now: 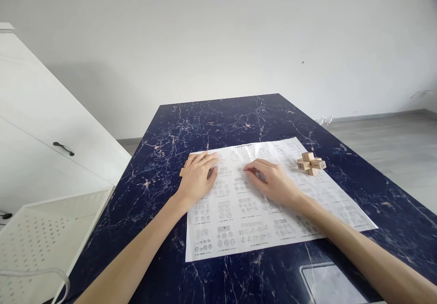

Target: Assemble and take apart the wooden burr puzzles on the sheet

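A large white printed sheet (246, 190) with rows of small diagrams lies on the dark blue marbled table. My left hand (200, 172) rests at the sheet's left edge, fingers stretched out over light wooden pieces (182, 172). Most of those pieces are hidden under the hand. Around the middle of the sheet, my right hand (271, 181) has its fingers bent and the thumb close to the fingertips; nothing shows between them. To its right stands an interlocked wooden block puzzle (310, 164), with letters marked on some ends.
A flat, pale, dark-edged rectangular object (332, 283) lies near the table's front, beside my right forearm. On the left are a white cabinet (51, 122) with a black handle and a perforated white surface (37, 240) with a cable. A plain wall stands behind the table (221, 122).
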`<state>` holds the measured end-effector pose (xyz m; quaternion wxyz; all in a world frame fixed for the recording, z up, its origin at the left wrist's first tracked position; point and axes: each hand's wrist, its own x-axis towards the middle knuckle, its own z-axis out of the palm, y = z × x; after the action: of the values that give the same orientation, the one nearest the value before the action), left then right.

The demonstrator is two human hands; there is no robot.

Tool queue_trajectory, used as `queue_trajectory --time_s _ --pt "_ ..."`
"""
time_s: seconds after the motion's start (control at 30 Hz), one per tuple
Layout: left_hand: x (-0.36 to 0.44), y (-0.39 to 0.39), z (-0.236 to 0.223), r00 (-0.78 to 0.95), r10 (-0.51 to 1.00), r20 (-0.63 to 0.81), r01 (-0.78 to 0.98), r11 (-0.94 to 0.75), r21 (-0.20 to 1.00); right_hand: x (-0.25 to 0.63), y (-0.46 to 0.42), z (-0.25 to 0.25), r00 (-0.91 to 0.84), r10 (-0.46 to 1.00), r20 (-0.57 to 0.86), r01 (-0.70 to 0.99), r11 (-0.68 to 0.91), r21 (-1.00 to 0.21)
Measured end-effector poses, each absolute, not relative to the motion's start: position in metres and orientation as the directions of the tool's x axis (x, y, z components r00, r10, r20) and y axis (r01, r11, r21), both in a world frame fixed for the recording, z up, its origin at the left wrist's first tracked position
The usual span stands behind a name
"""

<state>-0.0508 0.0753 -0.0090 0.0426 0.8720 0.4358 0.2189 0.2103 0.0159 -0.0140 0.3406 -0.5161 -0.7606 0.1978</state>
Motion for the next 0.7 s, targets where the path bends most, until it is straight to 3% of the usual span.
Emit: queue_trajectory --time_s 0.17,0.27,0.5,0.7 --pt "-0.05 0.076 -0.009 0.517 0.774 0.365 0.752 -0.615 0.238 0.21 0.016 -0.017 -0.229 0.915 0.332 0.666 0.396 -0.632" --pt "-0.05 0.075 -0.008 0.521 0.769 0.371 0.74 -0.623 0.253 0.213 0.018 -0.019 -0.134 0.901 0.414 0.735 0.37 -0.568" --pt "-0.05 0.073 -0.009 0.525 0.759 0.385 0.724 -0.636 0.268 0.244 0.029 -0.011 0.037 0.732 0.681 0.969 0.14 -0.204" --pt "-0.05 0.075 -0.01 0.513 0.764 0.392 0.729 -0.628 0.271 0.271 0.036 -0.019 0.153 0.75 0.644 0.981 -0.035 -0.192"
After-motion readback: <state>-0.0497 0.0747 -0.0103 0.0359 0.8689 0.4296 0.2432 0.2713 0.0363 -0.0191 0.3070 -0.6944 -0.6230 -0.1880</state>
